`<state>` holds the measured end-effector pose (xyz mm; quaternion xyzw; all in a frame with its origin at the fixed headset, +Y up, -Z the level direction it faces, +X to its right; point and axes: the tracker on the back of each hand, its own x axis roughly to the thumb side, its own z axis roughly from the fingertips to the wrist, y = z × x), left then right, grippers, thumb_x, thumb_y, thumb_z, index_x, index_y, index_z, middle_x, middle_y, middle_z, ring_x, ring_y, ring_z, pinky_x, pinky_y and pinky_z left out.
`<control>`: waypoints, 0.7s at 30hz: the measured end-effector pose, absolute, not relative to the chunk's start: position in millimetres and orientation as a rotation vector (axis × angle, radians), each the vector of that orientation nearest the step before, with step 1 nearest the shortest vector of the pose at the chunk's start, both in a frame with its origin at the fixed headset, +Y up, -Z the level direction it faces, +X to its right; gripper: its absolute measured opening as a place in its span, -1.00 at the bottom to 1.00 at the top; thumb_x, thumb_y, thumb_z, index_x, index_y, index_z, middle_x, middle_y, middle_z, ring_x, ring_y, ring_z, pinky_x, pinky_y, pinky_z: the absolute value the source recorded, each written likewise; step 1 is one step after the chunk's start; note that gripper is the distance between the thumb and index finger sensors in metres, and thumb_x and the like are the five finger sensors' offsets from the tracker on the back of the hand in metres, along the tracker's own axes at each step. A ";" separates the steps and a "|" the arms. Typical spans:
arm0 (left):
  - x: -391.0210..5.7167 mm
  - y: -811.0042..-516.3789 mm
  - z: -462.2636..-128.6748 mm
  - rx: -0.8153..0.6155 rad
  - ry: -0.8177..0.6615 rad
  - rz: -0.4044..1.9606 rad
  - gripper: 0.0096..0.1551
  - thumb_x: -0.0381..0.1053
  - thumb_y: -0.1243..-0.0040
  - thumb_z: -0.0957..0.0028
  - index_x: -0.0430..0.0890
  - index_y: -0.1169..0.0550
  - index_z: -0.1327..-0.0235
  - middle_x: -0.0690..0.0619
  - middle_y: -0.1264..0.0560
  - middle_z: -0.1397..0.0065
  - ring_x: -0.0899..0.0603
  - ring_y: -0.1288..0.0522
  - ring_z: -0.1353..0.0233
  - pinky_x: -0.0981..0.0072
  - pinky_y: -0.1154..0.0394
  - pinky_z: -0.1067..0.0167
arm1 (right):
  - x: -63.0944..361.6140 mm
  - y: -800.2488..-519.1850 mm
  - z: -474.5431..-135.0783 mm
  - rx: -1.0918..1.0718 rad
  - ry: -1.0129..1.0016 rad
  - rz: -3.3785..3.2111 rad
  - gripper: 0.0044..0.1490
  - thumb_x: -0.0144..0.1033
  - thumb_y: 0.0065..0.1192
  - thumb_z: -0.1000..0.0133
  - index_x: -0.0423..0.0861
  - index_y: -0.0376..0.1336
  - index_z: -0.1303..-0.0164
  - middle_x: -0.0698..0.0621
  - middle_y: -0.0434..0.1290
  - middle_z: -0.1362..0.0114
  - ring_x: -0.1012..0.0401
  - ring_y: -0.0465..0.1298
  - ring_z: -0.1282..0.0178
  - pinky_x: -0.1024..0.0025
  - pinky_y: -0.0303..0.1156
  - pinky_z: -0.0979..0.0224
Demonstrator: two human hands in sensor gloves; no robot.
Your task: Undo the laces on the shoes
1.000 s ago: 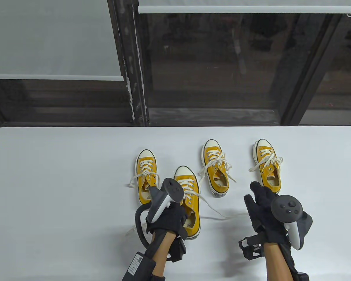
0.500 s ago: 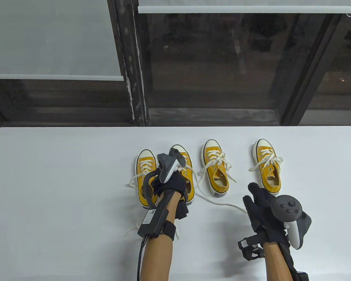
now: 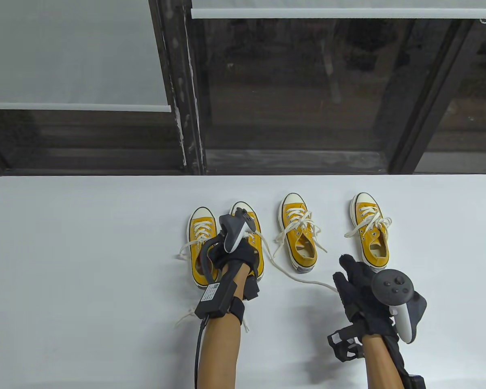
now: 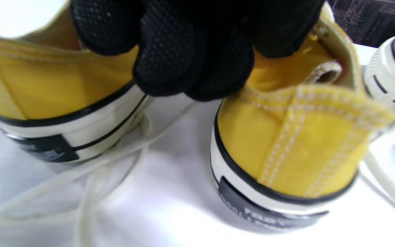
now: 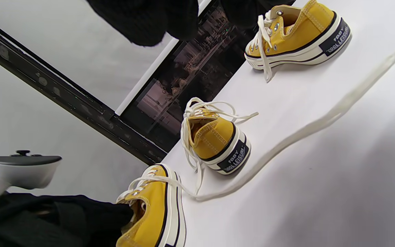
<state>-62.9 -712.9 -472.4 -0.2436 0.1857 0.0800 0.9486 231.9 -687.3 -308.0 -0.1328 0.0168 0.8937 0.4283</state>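
Note:
Four yellow sneakers with white laces stand toe-away in a row on the white table [image 3: 85,243]. My left hand [image 3: 235,257] grips the second shoe [image 3: 260,243] at its heel collar, close beside the first shoe [image 3: 201,229]. In the left wrist view my fingers [image 4: 190,55] curl down between the two heels, against the second shoe [image 4: 286,151]. A long loose lace [image 3: 303,280] trails right from this shoe across the table. My right hand [image 3: 354,279] hovers with fingers straight, holding nothing, near the lace's end. The third shoe [image 3: 297,233] and fourth shoe [image 3: 370,229] still carry bows.
Loose lace ends [image 3: 182,320] lie on the table under my left forearm. The table's far edge meets a dark window frame [image 3: 186,121]. In the right wrist view the lace [image 5: 303,130] runs diagonally past the third shoe [image 5: 218,140].
My left hand has moved the second shoe away from me and set it level with the first shoe, dragging its long lace along. My right hand has drifted slightly left.

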 end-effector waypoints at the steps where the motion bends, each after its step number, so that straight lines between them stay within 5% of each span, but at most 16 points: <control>1: -63.7 -707.8 -470.6 -0.527 0.379 0.154 -0.37 0.24 -0.16 -0.23 -0.14 -0.54 -0.38 0.09 -0.75 0.04 0.02 -0.69 0.07 -0.05 -0.51 -0.22 | 231.6 -687.7 -308.1 -0.332 0.045 2.234 -0.26 0.00 0.03 -0.40 0.09 -0.02 -0.79 -0.28 -0.07 -0.76 -0.32 -0.18 -0.73 -0.45 -0.24 -0.54; 5: -73.7 -669.6 -445.3 -0.429 0.337 0.172 -0.32 0.27 -0.12 -0.24 -0.09 -0.47 -0.49 0.05 -0.69 -0.13 -0.03 -0.66 -0.10 -0.11 -0.43 -0.33 | 228.4 -688.9 -309.0 -0.324 0.058 2.247 -0.26 0.00 0.03 -0.40 0.09 -0.02 -0.79 -0.28 -0.07 -0.76 -0.32 -0.19 -0.73 -0.45 -0.24 -0.54; 10: -81.5 -643.7 -388.4 -0.261 0.211 0.208 -0.22 0.31 -0.09 -0.23 0.04 -0.30 -0.68 -0.06 -0.41 -0.63 -0.23 -0.37 -0.62 -0.40 -0.12 -0.55 | 223.6 -688.8 -309.4 -0.311 0.064 2.278 -0.26 0.00 0.03 -0.40 0.09 -0.01 -0.79 -0.27 -0.07 -0.77 -0.32 -0.18 -0.72 -0.45 -0.24 -0.54; 16: -86.9 -650.8 -324.7 -0.187 0.073 0.255 -0.10 0.37 -0.07 -0.21 0.15 -0.10 -0.78 -0.02 -0.07 -0.87 -0.34 0.07 -0.82 -0.53 0.14 -0.56 | 220.5 -692.2 -310.5 -0.316 0.088 2.299 -0.25 -0.01 0.04 -0.40 0.09 -0.03 -0.79 -0.27 -0.07 -0.77 -0.32 -0.18 -0.73 -0.45 -0.23 -0.54; 21: -85.2 -670.5 -305.0 -0.146 0.032 0.243 -0.11 0.37 -0.03 -0.22 0.16 -0.06 -0.78 0.03 -0.04 -0.88 -0.32 0.11 -0.83 -0.54 0.17 -0.56 | 218.5 -695.0 -310.5 -0.317 0.108 2.308 -0.22 -0.02 0.04 -0.39 0.06 -0.06 -0.80 -0.28 -0.07 -0.76 -0.32 -0.15 -0.72 -0.43 -0.19 -0.55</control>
